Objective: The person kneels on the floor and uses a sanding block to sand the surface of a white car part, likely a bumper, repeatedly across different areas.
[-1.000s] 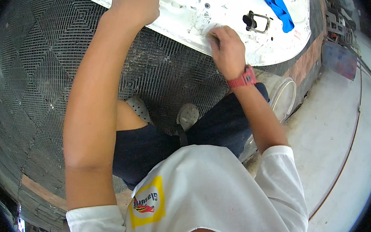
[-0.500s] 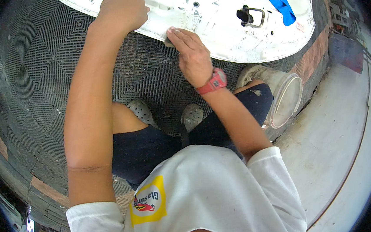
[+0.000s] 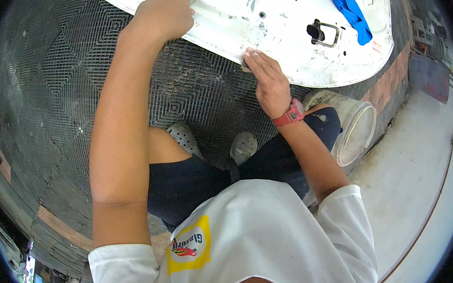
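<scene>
Both hands on the large white painted metal panel [image 3: 278,23] lying across the dark grid floor mat [image 3: 55,91].

Panel runs left-right ahead of the knees — left hand [image 3: 165,11] flat, open, on its near-left part; right hand [image 3: 267,81] presses a small pale sanding pad [image 3: 246,64] at its near edge.

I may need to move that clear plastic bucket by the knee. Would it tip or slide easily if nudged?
Probably yes. The clear bucket looks thin-walled and appears empty, so likely light. It seems to be leaning or on its side, its open rim facing the camera, so it may roll. It sits at the edge of the smooth pale floor, where it could slide more easily than on the grid mat.
</scene>
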Demonstrator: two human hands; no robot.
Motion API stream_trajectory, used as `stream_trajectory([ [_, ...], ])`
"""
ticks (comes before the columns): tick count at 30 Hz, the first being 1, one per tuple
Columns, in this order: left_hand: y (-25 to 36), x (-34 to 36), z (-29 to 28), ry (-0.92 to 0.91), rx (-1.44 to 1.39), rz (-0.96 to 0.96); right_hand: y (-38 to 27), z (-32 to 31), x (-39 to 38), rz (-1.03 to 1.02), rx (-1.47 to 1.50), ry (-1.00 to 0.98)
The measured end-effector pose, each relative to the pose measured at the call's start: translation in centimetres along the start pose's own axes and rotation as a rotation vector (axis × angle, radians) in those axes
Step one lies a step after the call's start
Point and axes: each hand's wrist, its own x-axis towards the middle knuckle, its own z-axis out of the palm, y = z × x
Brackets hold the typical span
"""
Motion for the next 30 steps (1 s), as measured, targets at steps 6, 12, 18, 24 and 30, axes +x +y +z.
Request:
stream_trajectory([
  [6, 1.5, 0.7, -1.4, -0.108, 0.209, -0.135, -7.6, 7.3, 8.3, -0.021, 0.130, 0.153],
  [12, 2.6, 1.6, -3.7, -0.359, 0.142, -0.197, 0.5, -0.7, -1.3, 0.073, -0.007, -0.115],
  [18, 3.4, 1.0, -4.2, -0.365, 0.181, -0.182, 9.1, -14.8, -8.3, 0.464, -0.128, -0.190],
  [24, 10.4, -1.5, -3.7, -0.421, 0.245, -0.163, 15.1, -26.1, -23.4, 1.217, 0.507, 0.605],
  [30, 17.5, -7.5, 3.1, -0.311, 0.098, -0.069, 28.4, -19.8, -37.3, 1.501, 0.682, 0.072],
])
